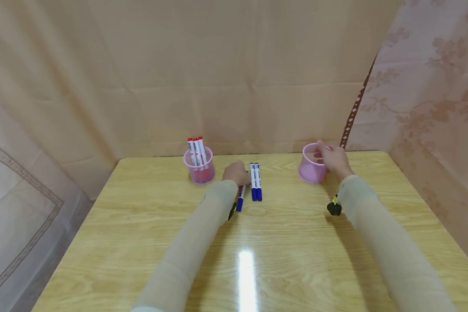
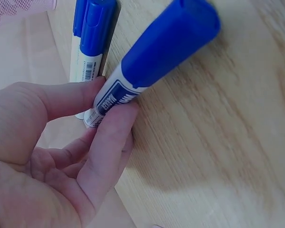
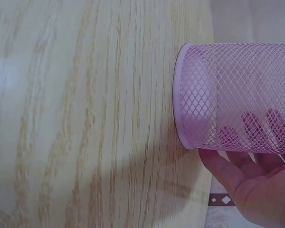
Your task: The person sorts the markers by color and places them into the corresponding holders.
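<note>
My left hand pinches a white marker with a blue cap between thumb and fingers. Its capped end points toward me in the head view, low over the table. Just right of that hand, two more blue-capped markers lie side by side on the wood. At the right, my right hand grips a pink mesh pen cup by its right side. The cup stands upright, and in the right wrist view the fingers show through the mesh behind it.
A second pink mesh cup stands at the back left, holding several red-capped markers. Beige cloth hangs behind the wooden table, and patterned cloth hangs at the right.
</note>
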A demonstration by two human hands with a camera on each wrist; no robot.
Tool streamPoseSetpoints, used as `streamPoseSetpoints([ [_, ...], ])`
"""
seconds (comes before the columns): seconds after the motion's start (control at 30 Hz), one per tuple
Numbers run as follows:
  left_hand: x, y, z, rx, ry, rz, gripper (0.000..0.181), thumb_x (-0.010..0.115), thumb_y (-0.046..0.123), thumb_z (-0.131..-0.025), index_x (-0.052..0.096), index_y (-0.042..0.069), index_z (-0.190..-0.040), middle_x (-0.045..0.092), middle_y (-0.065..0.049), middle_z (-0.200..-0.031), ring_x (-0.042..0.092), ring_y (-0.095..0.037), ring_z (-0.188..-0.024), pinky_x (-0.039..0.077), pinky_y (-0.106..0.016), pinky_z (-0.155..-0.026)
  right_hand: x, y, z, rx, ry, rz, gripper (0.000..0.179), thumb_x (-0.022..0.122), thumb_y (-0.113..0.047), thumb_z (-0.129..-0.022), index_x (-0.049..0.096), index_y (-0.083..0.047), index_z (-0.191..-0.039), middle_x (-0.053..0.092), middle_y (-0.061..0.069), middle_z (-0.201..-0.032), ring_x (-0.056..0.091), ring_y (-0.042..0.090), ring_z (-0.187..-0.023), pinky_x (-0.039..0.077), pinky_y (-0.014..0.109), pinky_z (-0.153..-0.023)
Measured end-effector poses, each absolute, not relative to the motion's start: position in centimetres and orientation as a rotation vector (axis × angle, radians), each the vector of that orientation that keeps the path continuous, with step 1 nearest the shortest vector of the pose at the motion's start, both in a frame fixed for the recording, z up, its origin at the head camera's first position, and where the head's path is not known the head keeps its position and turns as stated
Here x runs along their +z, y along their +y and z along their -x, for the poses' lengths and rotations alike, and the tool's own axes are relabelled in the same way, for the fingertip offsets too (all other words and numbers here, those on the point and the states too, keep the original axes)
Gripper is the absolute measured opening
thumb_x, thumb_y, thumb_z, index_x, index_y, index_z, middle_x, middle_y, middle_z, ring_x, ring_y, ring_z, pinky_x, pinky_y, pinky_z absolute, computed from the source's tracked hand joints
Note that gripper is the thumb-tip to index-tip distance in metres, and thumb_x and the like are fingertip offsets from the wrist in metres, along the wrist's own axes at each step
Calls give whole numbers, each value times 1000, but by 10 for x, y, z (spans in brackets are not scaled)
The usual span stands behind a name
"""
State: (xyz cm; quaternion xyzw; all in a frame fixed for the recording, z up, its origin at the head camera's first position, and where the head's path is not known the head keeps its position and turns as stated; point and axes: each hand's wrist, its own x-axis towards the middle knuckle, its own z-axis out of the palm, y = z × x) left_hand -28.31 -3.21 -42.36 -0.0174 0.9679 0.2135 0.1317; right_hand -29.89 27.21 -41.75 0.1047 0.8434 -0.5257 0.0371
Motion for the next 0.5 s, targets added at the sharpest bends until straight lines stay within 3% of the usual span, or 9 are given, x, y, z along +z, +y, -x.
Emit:
streamPoseSetpoints([
  [0.5, -425, -31, 285, 611, 2806, 65, 17, 73, 13, -83, 58, 10, -77, 62, -5, -79, 57, -20, -67, 49, -29, -57, -419, 274, 298, -1663, 2566, -366, 78, 21, -59, -106, 54, 2, -141, 57, 24, -140, 57, 39, -126, 53, 34, -85],
])
